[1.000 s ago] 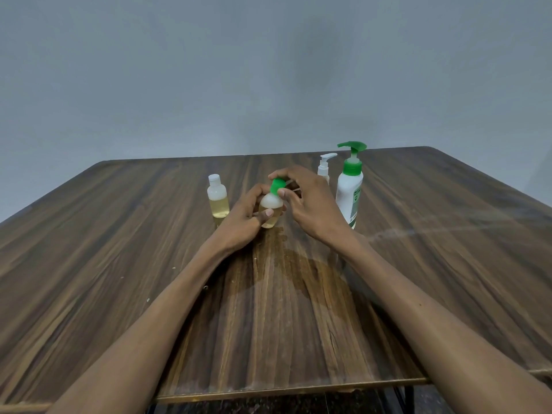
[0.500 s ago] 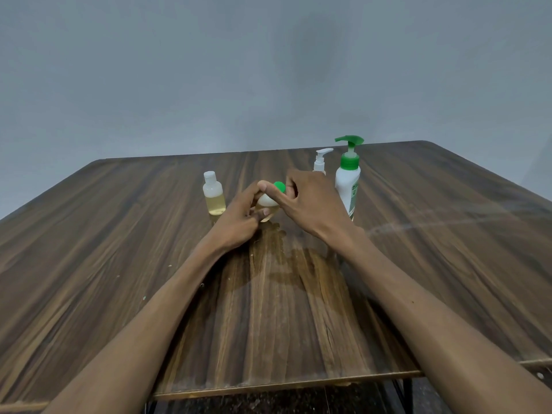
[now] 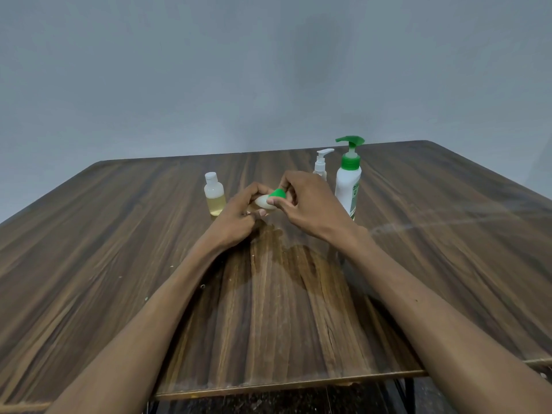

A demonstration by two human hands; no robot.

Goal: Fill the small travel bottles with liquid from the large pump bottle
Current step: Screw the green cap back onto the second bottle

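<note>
At table centre, small travel bottle [image 3: 263, 202] is tilted w/ left hand [image 3: 236, 218] curled round its body; right hand [image 3: 310, 204] pinches green cap [image 3: 277, 193]. Risk: cap off while tilted → contents spill; wet patch [image 3: 286, 258] already lies just in front. Large pump bottle [image 3: 348, 186] stands upright just right of the hands. Wood-grain table [image 3: 119, 264], plain grey wall [image 3: 268, 70].
</note>
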